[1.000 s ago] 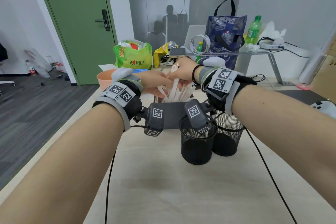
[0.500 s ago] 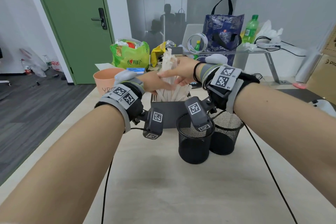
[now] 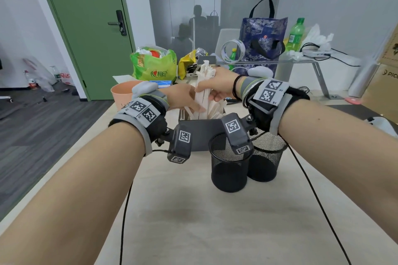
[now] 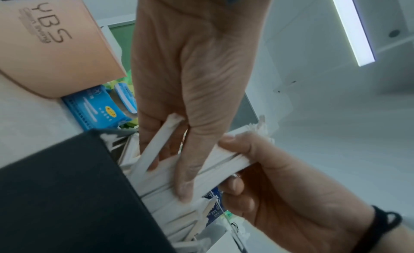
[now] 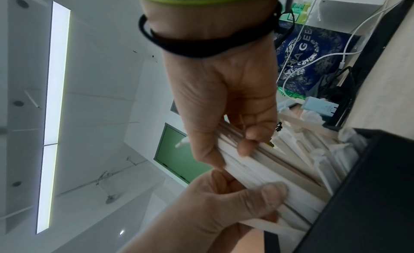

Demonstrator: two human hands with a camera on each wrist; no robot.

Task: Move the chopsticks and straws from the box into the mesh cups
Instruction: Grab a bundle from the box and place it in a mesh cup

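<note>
Cluttered office room, with a pale wooden table running forward under both forearms; beyond the hands stand a green door, a green snack bag and a blue patterned tote, none of them part of the job. Just under the hands sits the dark box, packed with white paper-wrapped sticks; which are chopsticks and which straws cannot be told from these views. The right hand has its fingers and thumb curled tight round a bundle of wrapped sticks, whose tops stand above the fist while the lower ends reach down toward the box, probably so the bunch comes out as one. The left hand lies against the same bundle from the other side, thumb pressed along the wrappers and fingers threaded among looser sticks, seemingly to hold the rest back or square up the bunch. Nearer the body than the box, just below the right wrist, two black mesh cups stand touching, with no sticks showing in them; nothing, it seems, has been dropped in.
</note>
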